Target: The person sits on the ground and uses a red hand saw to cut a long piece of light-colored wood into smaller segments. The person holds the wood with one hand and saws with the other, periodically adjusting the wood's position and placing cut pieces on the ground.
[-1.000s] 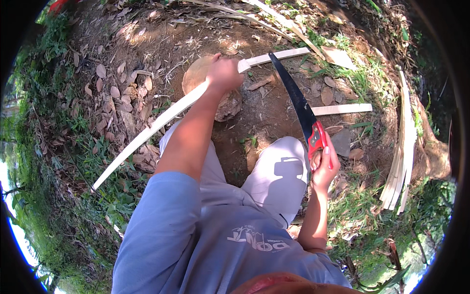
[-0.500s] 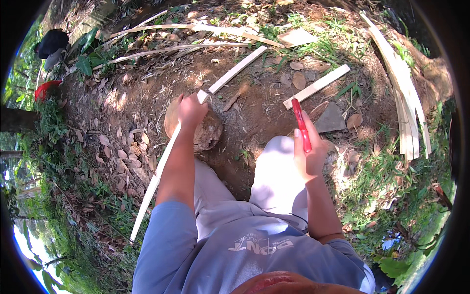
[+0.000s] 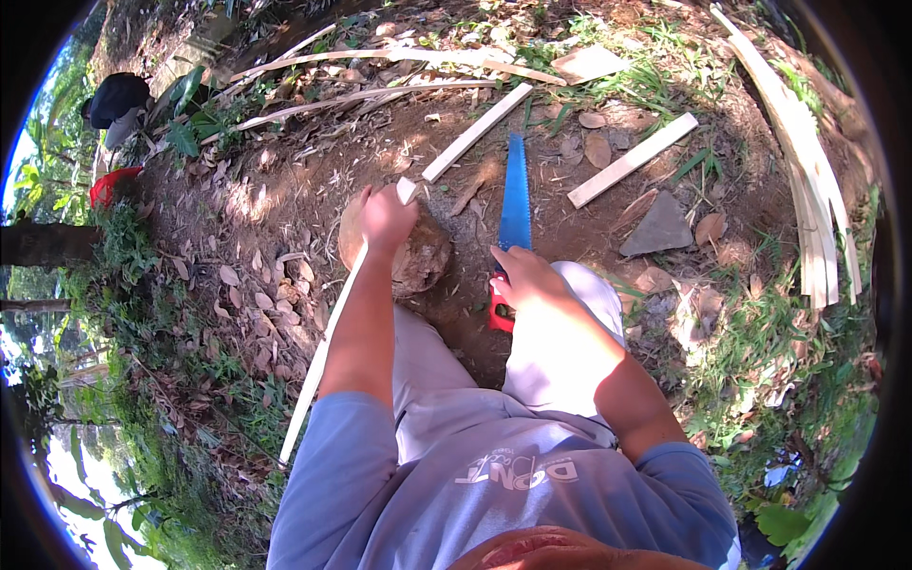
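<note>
My left hand [image 3: 388, 217] is closed around a long pale wooden strip [image 3: 318, 366], pressing it on top of a short log [image 3: 418, 258]. A small end of the strip sticks out past my fingers, while its long part runs back beside my left forearm. To the right, my right hand [image 3: 530, 277] grips a hand saw by its red handle [image 3: 500, 313]. The saw's blue toothed blade [image 3: 515, 195] points away from me, beside the log and apart from the strip. My fingers cover part of the handle.
Two short cut wooden pieces [image 3: 477, 133] [image 3: 633, 160] lie on the dirt ahead. Long strips [image 3: 380, 92] stretch across the far side, and more [image 3: 807, 180] are stacked at right. A grey stone [image 3: 657, 226] sits right of the saw. Far left, a person in a dark cap [image 3: 119, 100] is near something red [image 3: 112, 185].
My right hand has moved left and turned the saw, so its blue blade now shows broadside instead of edge-on. My left hand keeps holding the strip on the log.
</note>
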Motion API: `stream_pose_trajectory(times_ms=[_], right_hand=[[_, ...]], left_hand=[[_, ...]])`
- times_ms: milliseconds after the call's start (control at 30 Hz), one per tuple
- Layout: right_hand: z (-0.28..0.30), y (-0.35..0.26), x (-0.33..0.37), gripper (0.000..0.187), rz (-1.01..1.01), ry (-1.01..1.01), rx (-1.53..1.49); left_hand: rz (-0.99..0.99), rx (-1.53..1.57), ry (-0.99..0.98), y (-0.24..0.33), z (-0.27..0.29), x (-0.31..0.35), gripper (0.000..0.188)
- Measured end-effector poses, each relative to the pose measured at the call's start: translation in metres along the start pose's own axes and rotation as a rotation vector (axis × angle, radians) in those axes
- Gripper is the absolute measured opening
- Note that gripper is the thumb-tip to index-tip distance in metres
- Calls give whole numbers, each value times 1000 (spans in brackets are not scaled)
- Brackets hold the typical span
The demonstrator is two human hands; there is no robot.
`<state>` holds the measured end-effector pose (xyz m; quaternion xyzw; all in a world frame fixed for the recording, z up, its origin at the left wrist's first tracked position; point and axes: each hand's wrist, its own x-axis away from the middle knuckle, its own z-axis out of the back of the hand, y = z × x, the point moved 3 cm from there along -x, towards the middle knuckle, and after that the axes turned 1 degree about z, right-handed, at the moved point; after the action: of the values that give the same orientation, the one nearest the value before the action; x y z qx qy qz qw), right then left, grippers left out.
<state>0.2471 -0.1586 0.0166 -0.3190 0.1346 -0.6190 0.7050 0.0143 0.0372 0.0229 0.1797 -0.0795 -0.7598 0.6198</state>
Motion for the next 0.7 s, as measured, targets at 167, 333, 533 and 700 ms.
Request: stream_pose_trajectory(times_ms=[167, 333, 533, 700], right_hand=[[56, 34, 26, 56, -21, 397, -125], [29, 89, 25, 60, -165, 298, -26], [24, 77, 10, 62, -398, 49, 92], [32, 92, 21, 52, -187, 4, -152]], left_hand=[[1, -41, -29, -6, 3, 3, 24], [-48, -30, -14, -5, -3, -2, 26], [-39, -6, 8, -4, 2, 0, 24], [-55, 5, 0, 1, 3, -1, 26]])
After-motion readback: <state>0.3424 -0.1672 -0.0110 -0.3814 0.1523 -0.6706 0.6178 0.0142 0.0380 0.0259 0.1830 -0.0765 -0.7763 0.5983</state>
